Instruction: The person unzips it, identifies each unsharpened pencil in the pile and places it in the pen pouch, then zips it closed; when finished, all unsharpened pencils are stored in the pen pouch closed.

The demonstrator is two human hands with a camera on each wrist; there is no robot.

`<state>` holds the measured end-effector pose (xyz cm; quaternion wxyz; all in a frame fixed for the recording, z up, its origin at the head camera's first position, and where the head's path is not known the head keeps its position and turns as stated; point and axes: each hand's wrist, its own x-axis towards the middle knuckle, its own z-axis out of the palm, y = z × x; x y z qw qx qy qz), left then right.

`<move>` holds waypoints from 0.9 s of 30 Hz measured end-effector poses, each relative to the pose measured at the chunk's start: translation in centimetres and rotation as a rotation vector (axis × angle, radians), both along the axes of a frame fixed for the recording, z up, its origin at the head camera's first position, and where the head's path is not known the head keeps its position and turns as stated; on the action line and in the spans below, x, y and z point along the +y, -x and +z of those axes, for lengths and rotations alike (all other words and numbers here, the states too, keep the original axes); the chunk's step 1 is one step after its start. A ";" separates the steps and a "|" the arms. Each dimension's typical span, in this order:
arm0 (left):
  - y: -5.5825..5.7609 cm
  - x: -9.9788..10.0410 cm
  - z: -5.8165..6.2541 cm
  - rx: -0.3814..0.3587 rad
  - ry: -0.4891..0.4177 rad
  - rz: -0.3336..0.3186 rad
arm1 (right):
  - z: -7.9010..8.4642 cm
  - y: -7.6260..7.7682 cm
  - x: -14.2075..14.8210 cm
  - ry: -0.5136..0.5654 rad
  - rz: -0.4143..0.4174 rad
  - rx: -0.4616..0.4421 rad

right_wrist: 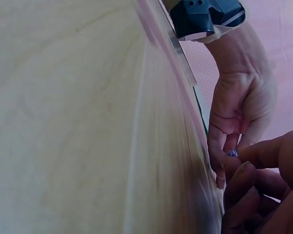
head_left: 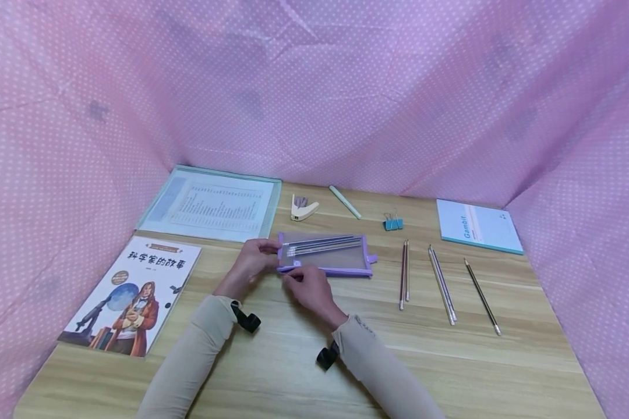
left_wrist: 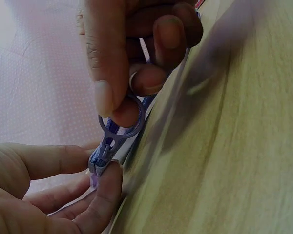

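Observation:
A purple-edged mesh pencil case (head_left: 330, 262) lies on the table with several pencils (head_left: 325, 244) inside it. My left hand (head_left: 254, 259) holds the case's left end, and in the left wrist view its thumb and fingers pinch the zipper's end. With thumb and finger, my right hand (head_left: 311, 289) grips the zipper's ring pull (left_wrist: 141, 114) at the near left corner. A fingertip shows through the ring. In the right wrist view both hands meet at this corner, covering most of the zipper.
Several loose pencils (head_left: 442, 285) lie to the right. Behind the case are a stapler (head_left: 304, 208), a pale green pen (head_left: 345, 202) and a blue binder clip (head_left: 393, 223). A picture-covered book (head_left: 136, 297) and a document folder (head_left: 215, 203) lie left, a blue notebook (head_left: 479, 226) far right.

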<state>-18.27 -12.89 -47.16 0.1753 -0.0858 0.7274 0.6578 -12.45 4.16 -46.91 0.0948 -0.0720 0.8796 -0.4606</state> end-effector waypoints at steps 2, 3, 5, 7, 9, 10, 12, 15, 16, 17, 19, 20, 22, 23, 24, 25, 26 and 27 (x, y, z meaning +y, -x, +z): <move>0.0 0.0 -0.1 0.012 0.018 -0.008 | -0.1 0.1 0.2 0.003 -0.004 0.008; 0.0 0.1 -0.1 0.016 0.025 -0.011 | -0.2 0.1 0.3 0.006 -0.007 0.007; 0.1 0.1 -0.2 0.024 0.047 -0.021 | -0.1 0.1 0.5 0.009 -0.011 -0.001; 0.1 0.2 -0.1 0.030 0.066 -0.026 | -0.1 0.2 0.8 0.014 -0.019 -0.017; 0.1 0.2 -0.1 0.025 0.076 -0.020 | 0.0 0.2 1.0 0.020 -0.033 -0.038; 0.1 0.3 -0.1 0.020 0.079 -0.014 | 0.0 0.2 1.1 0.021 -0.038 -0.043; 0.1 0.3 0.0 0.009 0.089 0.001 | 0.0 0.3 1.3 0.031 -0.047 -0.057; 0.0 0.4 0.1 -0.002 0.092 0.014 | -0.1 0.4 1.7 0.041 -0.043 -0.056; 0.0 0.4 0.1 -0.001 0.089 0.017 | -0.2 0.4 1.8 0.044 -0.043 -0.056; 0.0 0.4 0.1 0.000 0.091 0.019 | -0.2 0.5 2.0 0.048 -0.043 -0.055; 0.0 0.4 0.1 -0.005 0.087 0.030 | -0.3 0.6 2.3 0.050 -0.048 -0.055; 0.0 0.4 0.1 -0.010 0.091 0.037 | -0.3 0.6 2.4 0.052 -0.052 -0.058; 0.0 0.3 0.2 -0.014 0.098 0.043 | -0.2 0.7 2.8 0.055 -0.064 -0.070; 0.0 0.3 0.2 -0.019 0.103 0.046 | -0.2 0.7 3.0 0.055 -0.069 -0.079; 0.0 0.4 0.2 -0.025 0.105 0.048 | -0.1 0.8 3.1 0.056 -0.075 -0.095; 0.0 0.4 0.2 -0.022 0.109 0.043 | 0.0 0.8 3.3 0.058 -0.079 -0.110; 0.0 0.5 0.2 -0.021 0.112 0.041 | 0.0 0.9 3.4 0.058 -0.082 -0.120; 0.0 0.5 0.2 -0.021 0.110 0.041 | 0.0 0.9 3.6 0.056 -0.085 -0.128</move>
